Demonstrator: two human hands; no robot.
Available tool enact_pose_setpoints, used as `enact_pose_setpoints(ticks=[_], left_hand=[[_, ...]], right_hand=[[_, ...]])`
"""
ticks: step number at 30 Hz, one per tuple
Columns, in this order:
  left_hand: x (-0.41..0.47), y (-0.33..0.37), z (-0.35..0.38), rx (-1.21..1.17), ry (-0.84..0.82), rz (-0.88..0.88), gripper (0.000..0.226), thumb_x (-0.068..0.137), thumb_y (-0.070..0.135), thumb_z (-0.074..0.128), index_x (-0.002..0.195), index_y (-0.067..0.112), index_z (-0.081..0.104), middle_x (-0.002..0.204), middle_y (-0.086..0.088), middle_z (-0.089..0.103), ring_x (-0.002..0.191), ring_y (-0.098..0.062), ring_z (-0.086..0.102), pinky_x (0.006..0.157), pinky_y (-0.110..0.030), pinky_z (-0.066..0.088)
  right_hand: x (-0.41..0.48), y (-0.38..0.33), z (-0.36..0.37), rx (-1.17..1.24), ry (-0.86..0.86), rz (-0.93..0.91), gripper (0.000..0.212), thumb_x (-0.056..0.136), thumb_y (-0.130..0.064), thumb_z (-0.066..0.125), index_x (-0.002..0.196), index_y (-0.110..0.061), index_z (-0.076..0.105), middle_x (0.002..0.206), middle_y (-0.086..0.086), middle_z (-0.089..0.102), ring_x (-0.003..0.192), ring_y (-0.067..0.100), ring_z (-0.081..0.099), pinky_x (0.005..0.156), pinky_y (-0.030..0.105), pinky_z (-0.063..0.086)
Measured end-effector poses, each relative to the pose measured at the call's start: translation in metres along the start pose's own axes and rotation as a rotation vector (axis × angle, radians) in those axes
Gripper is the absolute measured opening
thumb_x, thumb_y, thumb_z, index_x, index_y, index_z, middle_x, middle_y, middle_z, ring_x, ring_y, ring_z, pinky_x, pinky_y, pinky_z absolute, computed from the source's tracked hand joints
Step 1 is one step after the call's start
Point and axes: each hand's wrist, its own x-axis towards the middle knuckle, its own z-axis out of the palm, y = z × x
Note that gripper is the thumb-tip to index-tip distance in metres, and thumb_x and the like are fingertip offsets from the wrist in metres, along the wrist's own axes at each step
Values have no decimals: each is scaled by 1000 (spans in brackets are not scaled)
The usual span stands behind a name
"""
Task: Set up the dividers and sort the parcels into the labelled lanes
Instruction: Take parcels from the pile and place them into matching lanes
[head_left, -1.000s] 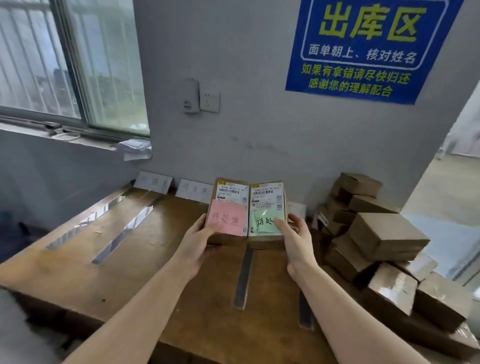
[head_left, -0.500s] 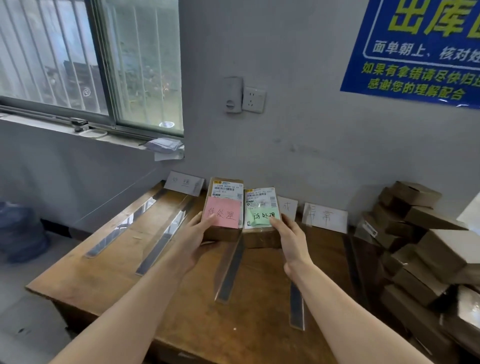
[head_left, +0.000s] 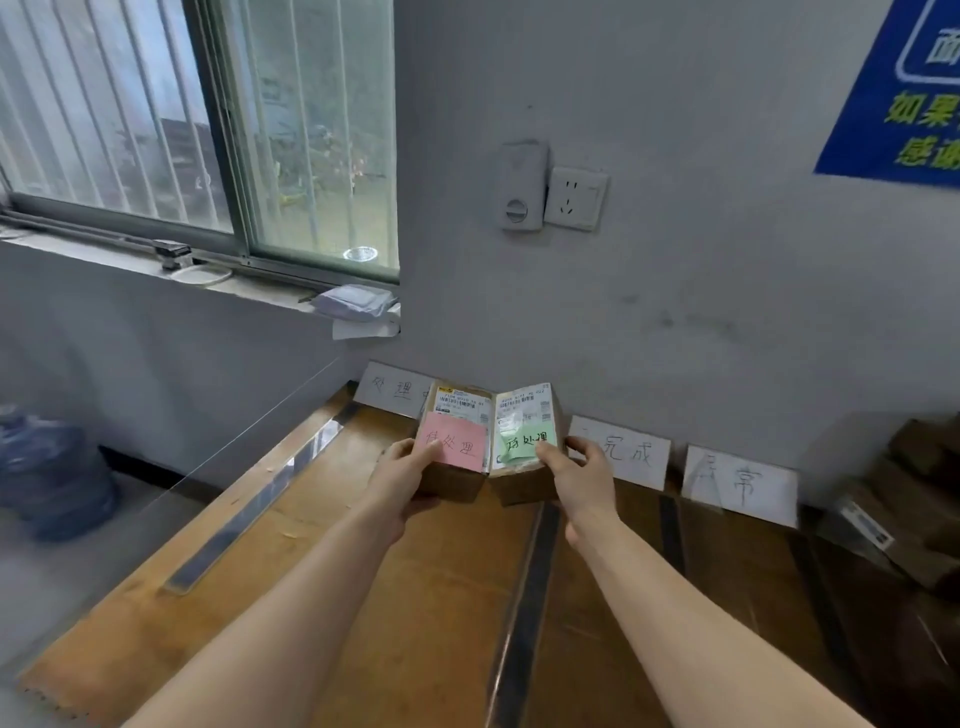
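Observation:
I hold two small cardboard parcels side by side above the far end of the wooden table (head_left: 363, 597). My left hand (head_left: 402, 480) grips the parcel with a pink note (head_left: 457, 441). My right hand (head_left: 579, 470) grips the parcel with a green note (head_left: 524, 441). White lane labels lean against the wall: one (head_left: 392, 387) partly hidden behind the parcels, one (head_left: 631, 454) just right of my right hand, one (head_left: 740, 483) further right. Clear dividers (head_left: 260, 499) (head_left: 524, 597) run lengthwise on the table.
A pile of brown parcels (head_left: 904, 514) sits at the table's right end. A window and sill with packets (head_left: 358, 304) are on the left wall. A blue water bottle (head_left: 52, 478) stands on the floor at left. A wall socket (head_left: 574, 197) is above.
My view has swung left and both parcels have moved left along the wall. The parcel pile has slid toward the right edge of view. Both hands keep their grip.

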Motion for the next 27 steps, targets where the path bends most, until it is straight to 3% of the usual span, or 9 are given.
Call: enact_pose_setpoints(ticks=[5, 9, 12, 16, 19, 22, 24, 27], left_hand=[[49, -6, 10, 75, 30, -98, 43, 96, 29, 60, 137, 17, 48, 115, -12, 63, 97, -22, 63, 69, -34, 59], [85, -8, 20, 51, 51, -208, 32, 98, 23, 56, 129, 16, 51, 108, -13, 64, 91, -23, 62, 62, -36, 53], [107, -9, 24, 4, 55, -290, 29, 100, 18, 51, 129, 18, 48, 108, -13, 64, 86, -23, 61, 62, -38, 50], [141, -16, 27, -30, 82, -346, 41, 101, 18, 48, 141, 20, 41, 113, -13, 64, 94, -26, 62, 78, -46, 54], [164, -26, 29, -57, 125, -421, 36, 100, 20, 51, 136, 15, 47, 107, -13, 66, 98, -28, 63, 87, -49, 55], [177, -34, 29, -174, 169, -532, 32, 98, 21, 57, 127, 10, 50, 109, -15, 67, 93, -28, 65, 68, -44, 55], [183, -40, 33, -226, 183, -581, 32, 98, 26, 57, 126, 13, 48, 112, -17, 66, 93, -30, 65, 66, -44, 55], [193, -50, 38, -235, 209, -591, 37, 99, 27, 55, 132, 14, 45, 119, -18, 62, 104, -33, 63, 83, -48, 56]], right_hand=[[41, 10, 26, -77, 101, 37, 44, 89, -22, 70, 128, -18, 50, 127, 7, 58, 101, 17, 60, 65, 21, 51], [70, 20, 43, -156, 149, 52, 45, 86, -24, 73, 126, -24, 51, 131, 10, 54, 104, 23, 63, 80, 35, 60], [86, 27, 54, -159, 173, 102, 47, 86, -23, 73, 127, -24, 50, 132, 9, 54, 103, 23, 63, 84, 36, 59], [104, 37, 67, -180, 211, 154, 46, 87, -23, 71, 128, -20, 50, 129, 10, 55, 99, 21, 61, 74, 29, 55], [119, 46, 77, -185, 217, 194, 45, 90, -23, 69, 131, -18, 50, 127, 10, 57, 90, 17, 62, 55, 17, 49], [132, 54, 85, -159, 233, 242, 42, 93, -22, 65, 131, -16, 50, 124, 9, 58, 79, 9, 60, 43, 11, 44], [139, 58, 90, -102, 246, 294, 41, 95, -22, 63, 132, -13, 50, 117, 7, 60, 74, 7, 58, 40, 11, 43], [146, 68, 96, -12, 279, 403, 42, 96, -26, 61, 134, -12, 48, 110, 8, 64, 77, 12, 61, 50, 20, 47]])
